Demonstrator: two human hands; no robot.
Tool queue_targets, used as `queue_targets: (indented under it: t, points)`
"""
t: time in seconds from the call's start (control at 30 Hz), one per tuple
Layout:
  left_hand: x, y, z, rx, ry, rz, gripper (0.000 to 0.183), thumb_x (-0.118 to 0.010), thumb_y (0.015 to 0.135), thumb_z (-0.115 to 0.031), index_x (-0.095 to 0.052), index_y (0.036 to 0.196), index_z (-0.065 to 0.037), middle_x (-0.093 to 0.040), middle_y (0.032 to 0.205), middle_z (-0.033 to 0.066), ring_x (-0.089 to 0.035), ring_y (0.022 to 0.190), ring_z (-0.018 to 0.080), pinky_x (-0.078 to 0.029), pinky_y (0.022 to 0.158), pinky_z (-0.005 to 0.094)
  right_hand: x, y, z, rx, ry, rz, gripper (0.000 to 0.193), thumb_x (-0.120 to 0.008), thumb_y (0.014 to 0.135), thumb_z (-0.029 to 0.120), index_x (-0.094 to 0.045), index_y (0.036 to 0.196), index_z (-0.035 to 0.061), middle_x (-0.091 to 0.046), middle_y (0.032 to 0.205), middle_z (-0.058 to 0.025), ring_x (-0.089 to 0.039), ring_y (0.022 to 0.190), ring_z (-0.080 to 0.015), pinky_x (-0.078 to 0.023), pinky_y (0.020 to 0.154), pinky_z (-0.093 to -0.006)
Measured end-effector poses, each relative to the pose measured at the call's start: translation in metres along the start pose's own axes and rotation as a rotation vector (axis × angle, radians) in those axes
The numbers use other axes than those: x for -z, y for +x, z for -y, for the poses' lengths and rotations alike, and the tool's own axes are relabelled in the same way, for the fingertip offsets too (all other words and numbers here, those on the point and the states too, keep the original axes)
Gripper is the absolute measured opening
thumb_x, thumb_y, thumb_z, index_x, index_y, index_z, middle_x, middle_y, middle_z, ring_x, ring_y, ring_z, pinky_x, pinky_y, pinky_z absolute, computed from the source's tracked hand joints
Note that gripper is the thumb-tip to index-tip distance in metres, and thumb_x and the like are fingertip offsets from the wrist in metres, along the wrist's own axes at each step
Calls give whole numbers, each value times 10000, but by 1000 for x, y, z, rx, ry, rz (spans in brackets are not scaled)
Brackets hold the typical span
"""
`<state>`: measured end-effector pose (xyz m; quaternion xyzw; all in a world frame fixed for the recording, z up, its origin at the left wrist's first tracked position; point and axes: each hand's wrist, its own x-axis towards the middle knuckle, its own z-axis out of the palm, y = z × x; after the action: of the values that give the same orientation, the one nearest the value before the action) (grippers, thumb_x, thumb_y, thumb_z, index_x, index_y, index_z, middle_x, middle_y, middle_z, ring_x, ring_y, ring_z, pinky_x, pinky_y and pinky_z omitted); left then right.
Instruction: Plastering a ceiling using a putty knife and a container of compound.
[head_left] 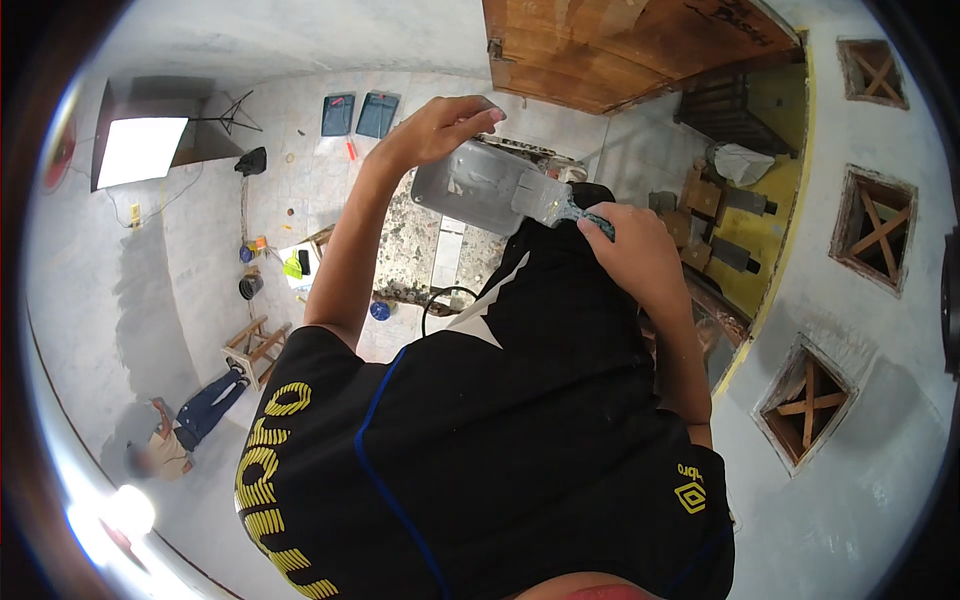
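A translucent grey plastic tub (462, 186), smeared with whitish paste, is held up in front of my body. My left hand (445, 130) is at its far left edge, fingers bent over and partly hidden. My right hand (632, 248) is closed round the speckled blue-grey handle of a putty knife (543, 199). The knife's wide, pale-coated blade points left and overlaps the tub's right end. How much paste lies inside the tub is hard to see.
A wooden table (400, 250) with a stained top stands below the tub. Two dark trays (376, 115) lie on the tiled floor. At left are a wooden stool (257, 345), a lit panel lamp (140, 150) and another person (190, 425) near the wall. A wooden door (640, 50) stands ahead.
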<state>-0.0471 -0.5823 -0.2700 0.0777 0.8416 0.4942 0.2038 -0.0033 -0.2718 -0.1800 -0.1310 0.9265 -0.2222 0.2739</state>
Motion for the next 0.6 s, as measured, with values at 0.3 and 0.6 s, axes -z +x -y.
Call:
queue_targets:
  t: [0.3, 0.6]
  points:
    - [-7, 11, -7, 3, 54, 40, 439, -517, 1032, -404, -673, 1089, 3, -727, 881, 127, -669, 859, 205, -503, 808, 364, 5, -16, 2, -20, -11, -107, 296, -633, 912, 286, -725, 1018, 25, -708, 930, -212, -662, 893, -402, -503, 816, -456]
    - [-8, 14, -11, -15, 75, 7, 439, -524, 1027, -407, -672, 1068, 5, -724, 870, 134, -657, 815, 201, -500, 802, 366, 10, -23, -6, -35, 66, -208, 312, -607, 929, 318, -715, 1053, 53, -698, 922, -216, -657, 910, -408, -500, 805, -491]
